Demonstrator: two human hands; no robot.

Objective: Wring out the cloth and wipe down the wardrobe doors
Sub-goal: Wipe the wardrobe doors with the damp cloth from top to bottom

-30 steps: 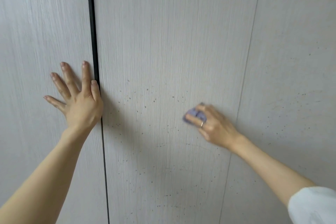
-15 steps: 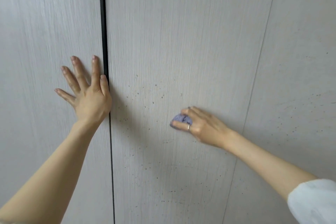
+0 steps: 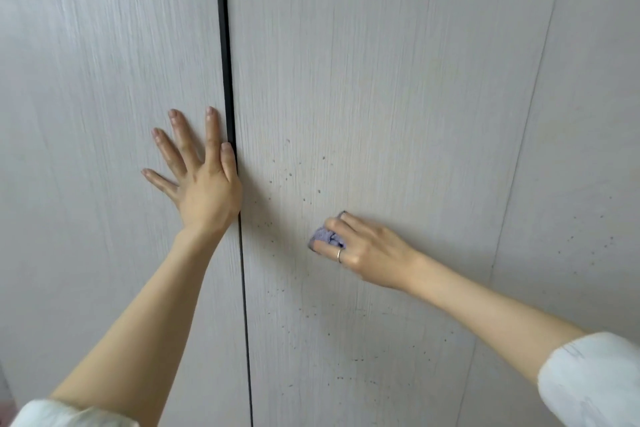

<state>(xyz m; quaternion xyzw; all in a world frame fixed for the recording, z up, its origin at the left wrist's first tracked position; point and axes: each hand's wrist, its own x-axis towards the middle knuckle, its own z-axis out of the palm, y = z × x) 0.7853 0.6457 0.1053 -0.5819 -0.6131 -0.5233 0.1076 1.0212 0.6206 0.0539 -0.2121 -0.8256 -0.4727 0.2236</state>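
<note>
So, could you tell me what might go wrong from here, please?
1. The cloth is bunched small in the right hand, so it could pass between the dark specks on the door.
2. The left hand lies flat beside the gap; its thumb could get nipped.

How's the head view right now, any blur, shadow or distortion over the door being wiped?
Head view: light soft, no glare; right hand and purple cloth slightly motion-blurred; left hand sharp; faint arm shadow on middle door; wide-angle lens tilts the seams.
</note>
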